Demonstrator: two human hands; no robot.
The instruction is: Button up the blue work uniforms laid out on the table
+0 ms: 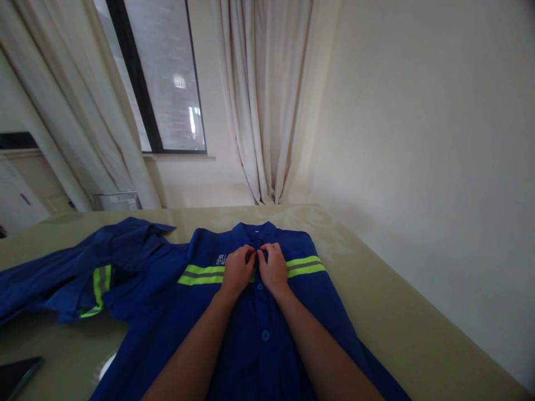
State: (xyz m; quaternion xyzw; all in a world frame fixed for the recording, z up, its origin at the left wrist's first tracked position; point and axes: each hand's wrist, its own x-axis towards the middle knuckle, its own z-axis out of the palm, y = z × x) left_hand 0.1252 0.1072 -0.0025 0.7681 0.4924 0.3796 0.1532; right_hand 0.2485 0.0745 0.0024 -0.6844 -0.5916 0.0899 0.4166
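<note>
A blue work shirt with yellow-green reflective bands lies flat on a beige table, collar away from me. My left hand and my right hand meet on the shirt's front placket just below the collar. Both pinch the fabric there, fingers curled, at a button near the chest band. Two more buttons show lower down the placket between my forearms. One sleeve spreads out to the left, crumpled, with its own reflective band.
A dark phone-like slab lies at the table's near left edge. A wall runs along the right side of the table. Curtains and a window stand behind the far edge.
</note>
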